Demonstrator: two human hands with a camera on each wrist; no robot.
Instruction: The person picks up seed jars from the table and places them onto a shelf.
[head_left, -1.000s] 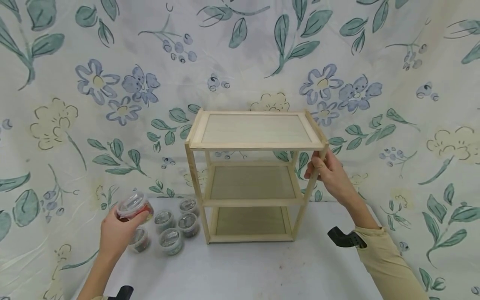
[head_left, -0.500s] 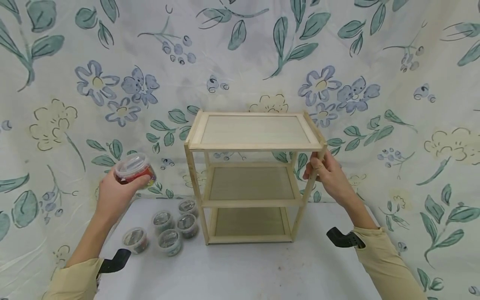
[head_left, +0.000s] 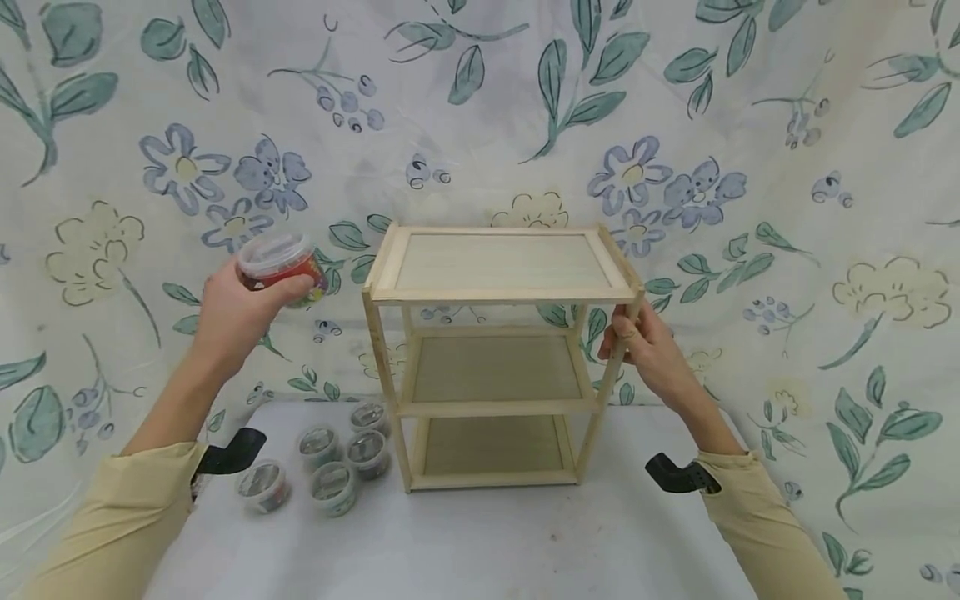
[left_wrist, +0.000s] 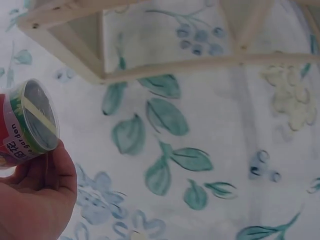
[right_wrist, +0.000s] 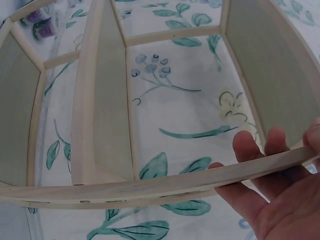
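A round clear plastic tub (head_left: 281, 260) with a red, printed label is gripped by my left hand (head_left: 243, 312), raised in the air left of the shelf's top. In the left wrist view the tub (left_wrist: 30, 122) shows a green band and the word "garden". My right hand (head_left: 648, 346) holds the front right post of a three-tier wooden shelf (head_left: 502, 408), just below its top board. In the right wrist view the fingers (right_wrist: 245, 145) curl round that post. No objects lie on the shelf's boards.
Several similar lidded tubs (head_left: 332, 487) stand on the white table (head_left: 480, 542), left of the shelf. A floral cloth (head_left: 480, 108) hangs behind everything. Black wrist cameras (head_left: 232, 450) sit on both sleeves.
My left hand has lifted the tub upward from just above the other tubs to about the height of the shelf's top. My right hand keeps its grip on the post.
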